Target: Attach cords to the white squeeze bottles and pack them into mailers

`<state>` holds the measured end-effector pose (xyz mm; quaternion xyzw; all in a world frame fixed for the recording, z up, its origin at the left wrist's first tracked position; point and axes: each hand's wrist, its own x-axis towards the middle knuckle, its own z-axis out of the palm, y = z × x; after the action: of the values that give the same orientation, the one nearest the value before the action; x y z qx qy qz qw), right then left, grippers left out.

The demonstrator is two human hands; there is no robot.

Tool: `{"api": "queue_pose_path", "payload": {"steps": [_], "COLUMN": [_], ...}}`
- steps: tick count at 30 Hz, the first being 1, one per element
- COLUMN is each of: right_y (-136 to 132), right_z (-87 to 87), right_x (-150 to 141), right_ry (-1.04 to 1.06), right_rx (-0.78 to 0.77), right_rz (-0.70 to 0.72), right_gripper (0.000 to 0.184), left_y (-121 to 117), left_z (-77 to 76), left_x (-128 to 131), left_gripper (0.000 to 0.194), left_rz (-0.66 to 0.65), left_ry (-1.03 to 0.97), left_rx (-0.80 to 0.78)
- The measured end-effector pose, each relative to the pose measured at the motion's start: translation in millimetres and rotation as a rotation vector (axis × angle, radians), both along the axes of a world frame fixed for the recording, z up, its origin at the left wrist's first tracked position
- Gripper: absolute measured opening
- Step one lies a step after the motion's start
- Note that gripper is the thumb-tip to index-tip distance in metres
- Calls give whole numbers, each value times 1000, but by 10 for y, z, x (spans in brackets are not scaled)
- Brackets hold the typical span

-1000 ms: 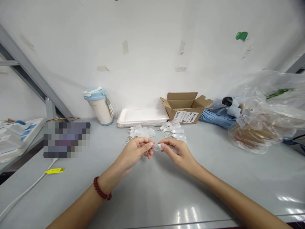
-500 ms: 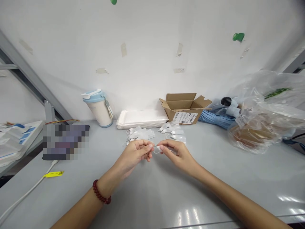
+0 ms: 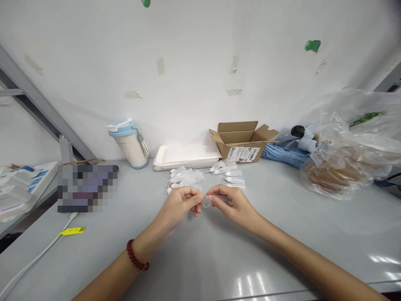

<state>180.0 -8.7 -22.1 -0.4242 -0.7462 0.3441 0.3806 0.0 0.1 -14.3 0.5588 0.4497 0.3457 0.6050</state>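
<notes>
My left hand (image 3: pixel 183 205) is closed in a pinch, thumb against index finger; whatever lies between those fingertips is too small to make out. Opposite it, almost fingertip to fingertip, my right hand (image 3: pixel 230 203) grips a small squeeze bottle with a white tip, mostly hidden by the fingers. A thin white loop strap (image 3: pixel 206 205) hangs from it in the gap between both hands. Behind the hands lie similar clear squeeze bottles with white caps and loops, in a left group (image 3: pixel 184 177) and a right group (image 3: pixel 230 172).
A stack of white trays (image 3: pixel 188 155) and an open cardboard box (image 3: pixel 241 146) stand along the wall. A tumbler (image 3: pixel 130 146), a blurred-out device (image 3: pixel 89 188) and a white cable (image 3: pixel 40 255) are to the left. A folded blue umbrella (image 3: pixel 285 155) and plastic bag (image 3: pixel 338 171) sit right.
My two hands have come slightly closer together and a little lower. The loop strap now hangs down between the fingertips. The view has shifted slightly.
</notes>
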Motion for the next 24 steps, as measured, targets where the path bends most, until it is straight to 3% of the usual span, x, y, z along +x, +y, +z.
{"api": "queue_pose_path", "payload": {"steps": [12,15,24], "right_y": [9,30,7], "right_z": [-14,-15,-44], "right_x": [-1,9,-17], "right_ry": [15,32,-6], "right_rx": [-14,-42,-36], "right_rz": [-2,-16,-20], "right_gripper": [16,16,12], "left_y": [57,84,31], "left_z": [-17,-7,11], "left_x": [-47,-71,-24], "left_gripper": [24,27,22], "left_rz": [-8,31,-58], "left_ry": [-163,-97,69], "left_rx": [-181,-145,-5]}}
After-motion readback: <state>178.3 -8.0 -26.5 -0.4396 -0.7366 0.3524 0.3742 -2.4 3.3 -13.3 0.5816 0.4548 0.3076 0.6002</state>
